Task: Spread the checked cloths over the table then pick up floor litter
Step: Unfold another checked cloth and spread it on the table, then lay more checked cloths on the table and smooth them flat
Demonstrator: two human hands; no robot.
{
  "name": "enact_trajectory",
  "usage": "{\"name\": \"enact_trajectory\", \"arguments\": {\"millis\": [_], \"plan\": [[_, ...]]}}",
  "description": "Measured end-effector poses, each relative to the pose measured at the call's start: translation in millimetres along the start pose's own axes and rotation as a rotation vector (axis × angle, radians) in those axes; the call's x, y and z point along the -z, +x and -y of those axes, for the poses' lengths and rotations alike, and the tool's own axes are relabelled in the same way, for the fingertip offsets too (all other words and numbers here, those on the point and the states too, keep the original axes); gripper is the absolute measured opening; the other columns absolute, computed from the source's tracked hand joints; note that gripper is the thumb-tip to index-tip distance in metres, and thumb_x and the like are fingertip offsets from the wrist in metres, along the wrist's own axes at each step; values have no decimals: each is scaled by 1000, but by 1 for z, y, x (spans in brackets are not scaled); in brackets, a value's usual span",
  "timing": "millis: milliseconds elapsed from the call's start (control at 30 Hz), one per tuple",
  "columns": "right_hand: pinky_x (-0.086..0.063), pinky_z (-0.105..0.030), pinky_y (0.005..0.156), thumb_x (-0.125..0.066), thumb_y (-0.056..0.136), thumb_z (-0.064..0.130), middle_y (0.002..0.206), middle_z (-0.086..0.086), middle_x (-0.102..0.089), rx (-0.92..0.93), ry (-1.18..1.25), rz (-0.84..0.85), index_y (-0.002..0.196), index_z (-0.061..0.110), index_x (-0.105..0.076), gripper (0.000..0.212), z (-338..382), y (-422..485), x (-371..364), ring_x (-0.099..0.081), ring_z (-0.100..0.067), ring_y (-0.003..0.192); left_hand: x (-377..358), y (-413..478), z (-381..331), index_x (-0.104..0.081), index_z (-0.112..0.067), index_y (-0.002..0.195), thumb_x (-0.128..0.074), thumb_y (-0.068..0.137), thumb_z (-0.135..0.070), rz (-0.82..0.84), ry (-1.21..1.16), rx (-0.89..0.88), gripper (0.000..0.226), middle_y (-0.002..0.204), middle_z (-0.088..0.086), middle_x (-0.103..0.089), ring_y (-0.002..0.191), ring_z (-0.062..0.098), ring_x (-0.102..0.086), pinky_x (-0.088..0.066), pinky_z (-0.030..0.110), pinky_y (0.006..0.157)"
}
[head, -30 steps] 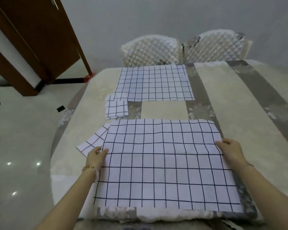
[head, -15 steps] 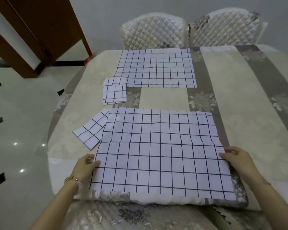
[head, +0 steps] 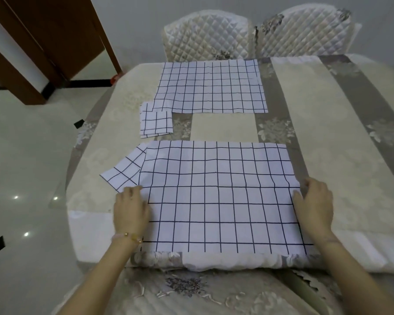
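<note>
As near checked cloth (head: 214, 196) lies flat on surface (head: 328, 133), left grip (head: 131, 210), right grip (head: 314, 205) press side edges, fingers relaxed, clasping nothing.

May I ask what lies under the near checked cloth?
A smaller checked piece pokes out from under the near checked cloth, by the left hand; its covered part cannot be seen.
</note>
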State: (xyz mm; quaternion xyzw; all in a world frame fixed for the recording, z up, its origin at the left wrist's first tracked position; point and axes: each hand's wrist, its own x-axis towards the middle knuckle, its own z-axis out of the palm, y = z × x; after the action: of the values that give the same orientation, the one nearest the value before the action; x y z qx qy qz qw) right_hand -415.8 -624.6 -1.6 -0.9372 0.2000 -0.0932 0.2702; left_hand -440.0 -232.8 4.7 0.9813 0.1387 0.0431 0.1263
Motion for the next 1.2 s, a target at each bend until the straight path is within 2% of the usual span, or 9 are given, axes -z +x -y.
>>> {"name": "enact_trajectory", "arguments": {"millis": [100,167,300,433,600,800,967,1067,1200], "plan": [[-44,-38,91,-53,84,-3,116,-16,-62,272,26,89,115,4,-62,33,43,-27,-29,-54,-33,110,-14,-4,-58,-63,2,110,-55,75,11,20,-166,-370,37,115,21,-63,107,39,-59,-48,42,92],[-42,-31,95,-50,88,-1,119,-11,-63,410,50,241,118,6,-63,32,66,-45,-53,-55,-27,114,-29,-7,-89,-57,-4,124,-47,90,-3,220,-339,-379,35,134,11,-54,126,27,-49,-36,33,106],[-17,-32,117,-42,98,16,145,-2,-46,594,-108,428,138,13,-46,41,75,-51,-94,-36,-18,138,-73,-6,-88,-21,-16,148,-27,100,-33,352,-30,-558,51,158,-3,-16,147,15,-9,3,31,119],[-1,-39,119,-27,101,35,159,8,-17,553,-287,429,151,22,-17,52,65,-20,-106,-8,-13,148,-86,13,-65,2,-29,149,-13,92,-61,350,111,-594,67,153,-18,13,143,6,14,14,38,118],[-4,-44,120,-24,101,39,161,3,-11,332,-345,332,152,19,-11,57,25,26,-84,-5,-18,148,-83,44,-20,10,-29,146,-14,96,-51,293,81,-361,59,153,-17,14,138,2,21,13,33,117],[-3,-43,120,-25,100,39,161,3,-10,274,-373,309,152,19,-9,57,4,33,-67,-6,-17,148,-77,51,2,11,-26,145,4,87,-56,287,105,-321,66,152,-13,15,141,6,17,13,33,117],[-18,-43,118,-40,99,27,156,-6,-28,221,-216,393,148,11,-27,54,19,41,-50,-23,-23,144,-48,60,-8,-14,-21,150,-30,98,-39,392,81,-324,57,159,-2,-12,146,17,-11,-11,40,118],[-41,-38,97,-45,96,23,136,-9,-55,167,-39,353,137,11,-46,42,32,32,-34,-50,-29,123,-18,43,-7,-29,-19,145,-39,96,-34,359,18,-282,53,148,4,-39,132,22,-41,-36,39,107],[-43,-32,65,-46,95,25,86,1,-65,170,91,379,116,20,-61,26,45,-2,-26,-58,-19,78,13,0,15,-42,-25,136,-38,96,-32,330,-28,-127,40,128,-3,-59,109,20,-60,-51,35,84]]}}
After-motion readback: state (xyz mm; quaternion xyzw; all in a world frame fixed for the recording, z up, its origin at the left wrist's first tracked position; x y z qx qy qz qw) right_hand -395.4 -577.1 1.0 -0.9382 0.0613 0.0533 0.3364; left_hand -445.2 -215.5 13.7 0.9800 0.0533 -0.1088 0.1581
